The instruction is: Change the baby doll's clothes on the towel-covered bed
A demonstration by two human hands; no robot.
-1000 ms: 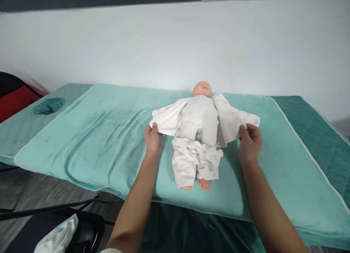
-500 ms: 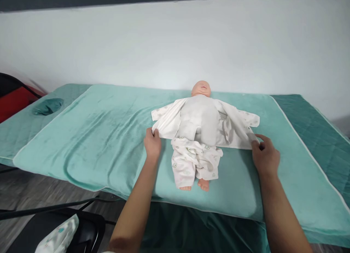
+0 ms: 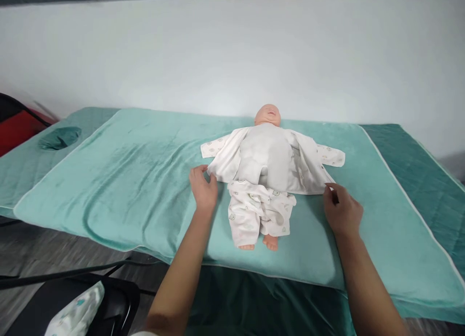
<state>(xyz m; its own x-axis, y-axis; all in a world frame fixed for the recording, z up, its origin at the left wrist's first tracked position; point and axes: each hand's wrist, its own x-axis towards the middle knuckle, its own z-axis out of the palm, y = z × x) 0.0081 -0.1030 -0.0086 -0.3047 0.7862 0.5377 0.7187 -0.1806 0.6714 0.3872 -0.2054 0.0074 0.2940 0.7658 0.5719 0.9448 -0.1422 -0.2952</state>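
Observation:
A baby doll (image 3: 268, 115) lies on its back on the bed, with its head toward the wall. It wears an opened white baby shirt (image 3: 227, 157), with the arms in its patterned sleeves and the pale grey torso bare. My left hand (image 3: 204, 188) is at the shirt's lower left corner, its thumb and forefinger around the edge of the cloth. At the opposite lower corner, my right hand (image 3: 342, 207) pinches the other flap. Printed baby trousers (image 3: 247, 215) are pulled down around the doll's legs, and the feet stick out below.
A light green velvety cover (image 3: 119, 190) lies over the massage bed, which has a face hole (image 3: 60, 138) at the left end. A white wall (image 3: 181, 60) rises behind. At lower left, a printed cloth (image 3: 78, 309) rests on a black chair (image 3: 121, 295).
Both hands have come slightly inward toward the doll, bringing the lower corners of the shirt flaps with them. The flaps are spread less widely. The doll and trousers stay put.

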